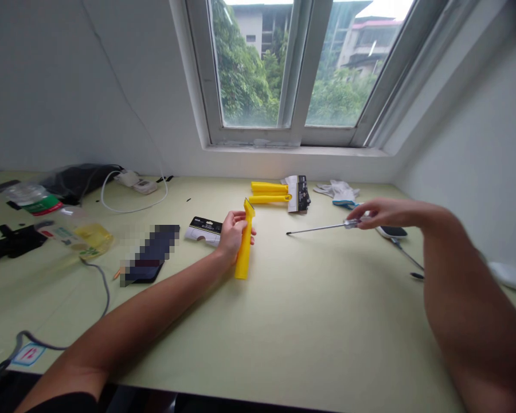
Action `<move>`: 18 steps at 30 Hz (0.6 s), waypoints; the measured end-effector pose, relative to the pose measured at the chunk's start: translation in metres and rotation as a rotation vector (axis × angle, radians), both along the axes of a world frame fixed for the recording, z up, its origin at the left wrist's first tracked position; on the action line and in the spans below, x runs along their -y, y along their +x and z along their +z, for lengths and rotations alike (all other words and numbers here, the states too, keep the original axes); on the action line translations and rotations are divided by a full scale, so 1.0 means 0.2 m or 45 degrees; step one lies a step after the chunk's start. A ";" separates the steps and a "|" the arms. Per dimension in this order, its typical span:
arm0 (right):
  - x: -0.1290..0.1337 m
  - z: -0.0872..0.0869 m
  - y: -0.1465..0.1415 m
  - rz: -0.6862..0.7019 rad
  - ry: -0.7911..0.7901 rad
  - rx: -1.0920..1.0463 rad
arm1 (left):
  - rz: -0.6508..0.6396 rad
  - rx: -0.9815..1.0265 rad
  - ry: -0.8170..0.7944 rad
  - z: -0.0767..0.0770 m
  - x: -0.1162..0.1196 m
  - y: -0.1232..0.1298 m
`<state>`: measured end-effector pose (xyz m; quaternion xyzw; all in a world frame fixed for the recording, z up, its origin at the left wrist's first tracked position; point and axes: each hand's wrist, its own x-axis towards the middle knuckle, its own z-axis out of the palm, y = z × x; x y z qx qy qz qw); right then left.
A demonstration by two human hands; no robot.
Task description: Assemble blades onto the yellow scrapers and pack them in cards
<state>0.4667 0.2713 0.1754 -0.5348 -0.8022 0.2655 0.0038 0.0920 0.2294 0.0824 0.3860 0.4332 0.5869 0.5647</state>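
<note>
My left hand [232,232] is closed around a yellow scraper [243,258], its bladed head at the top and its handle pointing down toward me. A black-and-white cardboard packaging card [204,230] lies on the table just left of that hand. Over at the right, my right hand [365,213] grips a screwdriver [320,229] by its clear handle. The metal shaft points left, its dark tip near the tabletop; whether the tip touches cannot be told. Further back lie more yellow scrapers [270,193] with their black-and-white cards [298,194].
White gloves [337,190] with blue cuffs lie behind my right hand. A phone [152,252] sits left of the card, and a bottle of yellow liquid [92,238] lies farther left. A computer mouse [393,232] is under my right wrist. Cables cross the table [318,321].
</note>
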 end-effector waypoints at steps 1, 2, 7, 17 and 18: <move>-0.03 -0.05 0.02 0.007 -0.047 0.016 | -0.014 -0.015 0.016 0.00 0.01 0.01; -0.06 -0.10 0.03 0.009 -0.089 0.035 | -0.027 -0.032 0.036 -0.01 0.02 0.02; -0.14 -0.23 0.07 -0.037 -0.151 0.144 | -0.040 -0.098 0.117 -0.02 0.04 0.03; 0.08 -0.23 -0.88 0.187 0.338 -0.314 | 0.122 0.141 0.247 0.21 -0.09 -0.13; 0.09 -0.27 -1.00 0.216 0.334 -0.345 | 0.151 0.158 0.260 0.23 -0.11 -0.16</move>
